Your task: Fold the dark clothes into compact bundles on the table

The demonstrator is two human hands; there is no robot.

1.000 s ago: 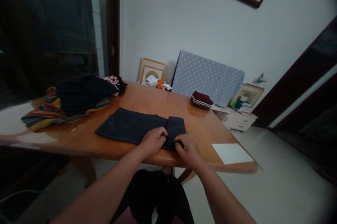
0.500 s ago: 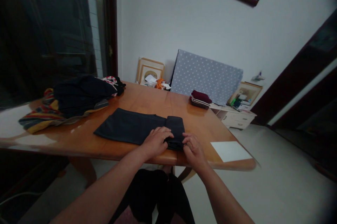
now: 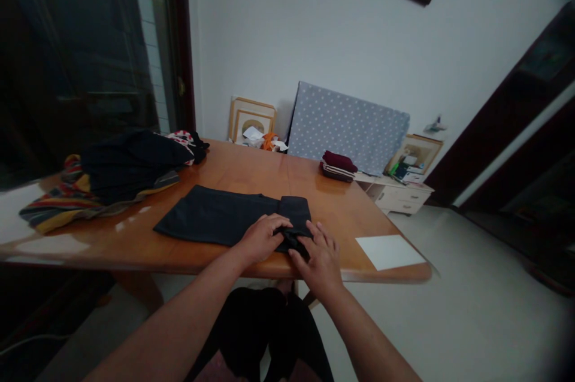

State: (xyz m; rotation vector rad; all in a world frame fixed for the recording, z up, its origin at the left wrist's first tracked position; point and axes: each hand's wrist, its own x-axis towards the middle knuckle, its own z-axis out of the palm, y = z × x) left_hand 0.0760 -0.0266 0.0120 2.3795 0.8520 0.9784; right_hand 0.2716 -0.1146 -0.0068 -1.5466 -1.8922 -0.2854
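Note:
A dark navy garment lies folded into a long flat strip near the table's front edge. Its right end is turned over into a thicker fold. My left hand rests on the near side of that fold, fingers bent onto the cloth. From the right, my right hand takes the near corner, its thumb and fingers around a bunched black piece of the fabric. The thumb of my left hand is partly hidden.
The wooden table carries a heap of loose clothes at left, a stack of folded clothes at the back right and a white sheet at right. Beyond stand a polka-dot covered panel and a white cabinet.
My right hand has shifted left from the garment's right edge onto its near corner, its fingers spreading over the bunched cloth. My left hand has stayed near the fold. The view has shifted slightly.

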